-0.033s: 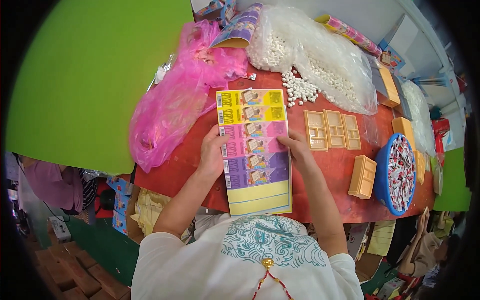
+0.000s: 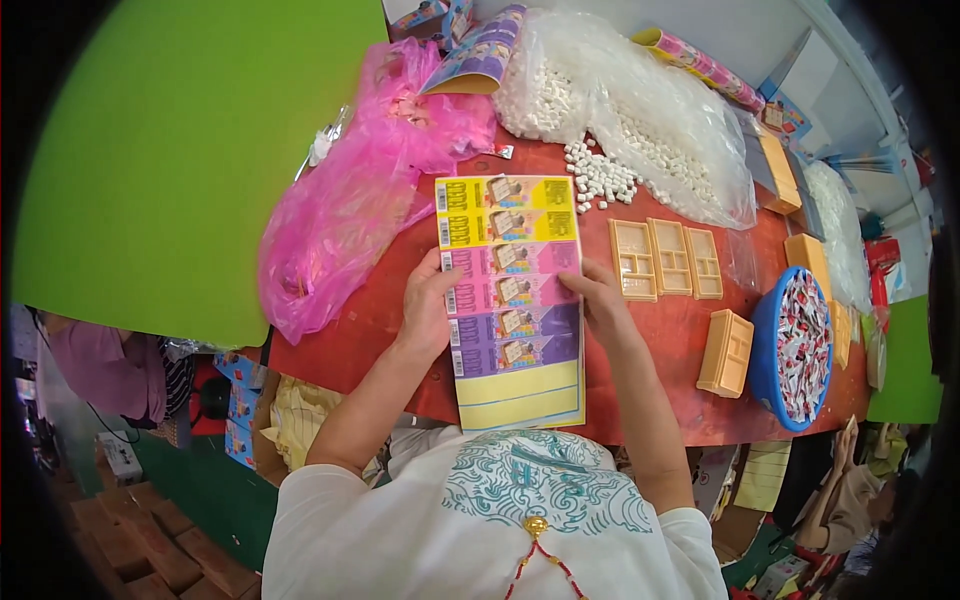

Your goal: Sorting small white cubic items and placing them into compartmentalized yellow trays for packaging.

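A stack of printed card sheets [image 2: 515, 345], banded yellow, pink and purple with a pale yellow strip at the near end, is held upright in front of me over the table. My left hand [image 2: 428, 300] grips its left edge, thumb on the front and fingers behind. On the opposite edge my right hand [image 2: 602, 300] has the same grip, its thumb on the pink band. The stack's layers show slightly offset along the right and near edges. Most of my fingers are hidden behind the sheets.
The table [image 2: 350, 345] is red. A pink plastic bag [image 2: 335, 230] lies left, a clear bag of small white cubes [image 2: 640, 120] at the back, with loose cubes [image 2: 600, 178] spilled out. Rightward are beige compartment trays [image 2: 668, 262] and a blue basin [image 2: 765, 350] of small packets. A green panel [image 2: 170, 160] stands left.
The far edge of the card sheets has shifted very slightly to the right. Both hands keep their grip.
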A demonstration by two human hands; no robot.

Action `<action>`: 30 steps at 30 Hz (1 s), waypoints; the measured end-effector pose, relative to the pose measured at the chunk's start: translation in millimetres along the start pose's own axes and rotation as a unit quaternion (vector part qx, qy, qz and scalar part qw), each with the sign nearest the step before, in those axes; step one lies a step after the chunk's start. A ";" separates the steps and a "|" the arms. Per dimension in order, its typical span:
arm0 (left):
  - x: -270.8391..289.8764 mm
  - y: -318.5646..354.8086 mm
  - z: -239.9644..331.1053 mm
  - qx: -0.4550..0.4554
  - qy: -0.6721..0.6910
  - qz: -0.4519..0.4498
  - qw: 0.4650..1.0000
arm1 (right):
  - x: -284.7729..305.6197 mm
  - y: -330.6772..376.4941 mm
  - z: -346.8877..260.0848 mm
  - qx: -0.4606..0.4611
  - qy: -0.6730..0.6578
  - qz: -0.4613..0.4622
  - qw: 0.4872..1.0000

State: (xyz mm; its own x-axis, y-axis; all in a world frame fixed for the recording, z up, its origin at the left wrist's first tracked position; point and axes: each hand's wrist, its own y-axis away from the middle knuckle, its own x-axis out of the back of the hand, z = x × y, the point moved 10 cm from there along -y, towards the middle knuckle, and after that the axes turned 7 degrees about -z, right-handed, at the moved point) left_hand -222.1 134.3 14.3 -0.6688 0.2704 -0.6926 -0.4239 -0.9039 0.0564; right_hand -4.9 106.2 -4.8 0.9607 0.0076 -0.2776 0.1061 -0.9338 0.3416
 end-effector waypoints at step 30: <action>-35.8 -120.8 -16.9 0.105 -0.860 -0.163 0.471 | 173.1 209.5 6.7 0.262 -0.255 0.168 0.916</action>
State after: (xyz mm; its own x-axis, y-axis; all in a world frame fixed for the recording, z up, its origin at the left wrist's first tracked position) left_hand -136.6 228.1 20.0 0.0246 0.4158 0.9091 -0.6061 -0.7170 0.3443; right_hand 181.8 -90.5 12.6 0.6581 -0.3539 -0.6646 -0.4389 -0.8975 0.0434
